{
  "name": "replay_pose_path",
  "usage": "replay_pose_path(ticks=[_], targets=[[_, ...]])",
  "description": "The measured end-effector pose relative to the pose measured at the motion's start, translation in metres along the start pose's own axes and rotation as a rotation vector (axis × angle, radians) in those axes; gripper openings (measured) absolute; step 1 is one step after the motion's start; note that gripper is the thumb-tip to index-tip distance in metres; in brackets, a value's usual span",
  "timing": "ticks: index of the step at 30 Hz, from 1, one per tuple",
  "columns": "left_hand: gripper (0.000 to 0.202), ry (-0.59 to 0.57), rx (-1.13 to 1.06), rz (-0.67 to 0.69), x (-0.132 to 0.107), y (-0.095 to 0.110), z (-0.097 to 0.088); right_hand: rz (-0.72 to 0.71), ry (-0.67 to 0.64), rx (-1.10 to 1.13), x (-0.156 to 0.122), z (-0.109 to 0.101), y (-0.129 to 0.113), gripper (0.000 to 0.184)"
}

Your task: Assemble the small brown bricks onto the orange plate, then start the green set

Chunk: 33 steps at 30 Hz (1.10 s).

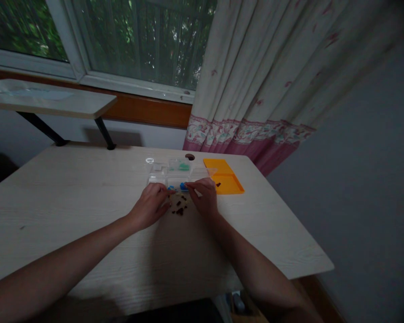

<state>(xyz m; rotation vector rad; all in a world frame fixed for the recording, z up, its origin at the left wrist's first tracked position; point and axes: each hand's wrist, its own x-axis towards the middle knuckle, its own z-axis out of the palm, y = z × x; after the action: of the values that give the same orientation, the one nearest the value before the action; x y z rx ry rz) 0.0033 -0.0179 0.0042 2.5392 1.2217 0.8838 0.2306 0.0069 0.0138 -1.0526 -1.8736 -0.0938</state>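
Observation:
A clear plastic compartment box (157, 168) lies near the far side of the table. Small blue pieces (183, 186) are in its near compartments, and green pieces (184, 167) show farther back. My left hand (152, 200) rests at the box's near left corner, index finger stretched along the edge and thumb apart. My right hand (205, 196) is closed in a pinch over the near compartments, its fingertips right beside the blue pieces. Whatever is between those fingertips is too small to make out. Several dark brown pieces (179, 211) lie loose on the table between my hands.
An open orange case (234, 184) with a small dark piece inside stands right of the box. The pale table (87, 197) has a round cable hole (190, 157) near its back edge. A raised shelf (87, 105) stands at the back left. A curtain (242, 89) hangs behind.

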Motion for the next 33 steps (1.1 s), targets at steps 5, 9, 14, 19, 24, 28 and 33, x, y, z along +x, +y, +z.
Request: replay_pose_path(ticks=[5, 9, 14, 19, 24, 28, 33], targets=[[0.041, -0.056, 0.116, 0.043, -0.001, -0.003, 0.005, 0.056, -0.020, -0.020, 0.000, -0.002, 0.006, 0.014], [0.042, -0.096, 0.204, 0.066, 0.000, -0.001, 0.006, 0.073, -0.023, -0.019, 0.001, -0.003, 0.006, 0.016], [0.040, -0.119, 0.255, 0.065, 0.002, 0.002, 0.007, 0.092, -0.032, -0.031, 0.004, -0.003, 0.004, 0.016], [0.037, -0.124, 0.282, 0.074, 0.002, 0.002, 0.007, 0.116, -0.041, -0.051, 0.005, -0.003, 0.007, 0.018], [0.030, -0.107, 0.247, 0.080, 0.002, 0.001, 0.005, 0.136, 0.027, -0.067, 0.006, -0.003, 0.017, 0.018], [0.025, -0.095, 0.192, 0.082, 0.002, 0.000, 0.003, 0.166, 0.084, -0.110, 0.006, -0.005, 0.029, 0.019], [0.022, -0.075, 0.148, 0.072, 0.001, -0.002, 0.003, 0.169, 0.122, -0.121, 0.006, -0.005, 0.039, 0.018]])
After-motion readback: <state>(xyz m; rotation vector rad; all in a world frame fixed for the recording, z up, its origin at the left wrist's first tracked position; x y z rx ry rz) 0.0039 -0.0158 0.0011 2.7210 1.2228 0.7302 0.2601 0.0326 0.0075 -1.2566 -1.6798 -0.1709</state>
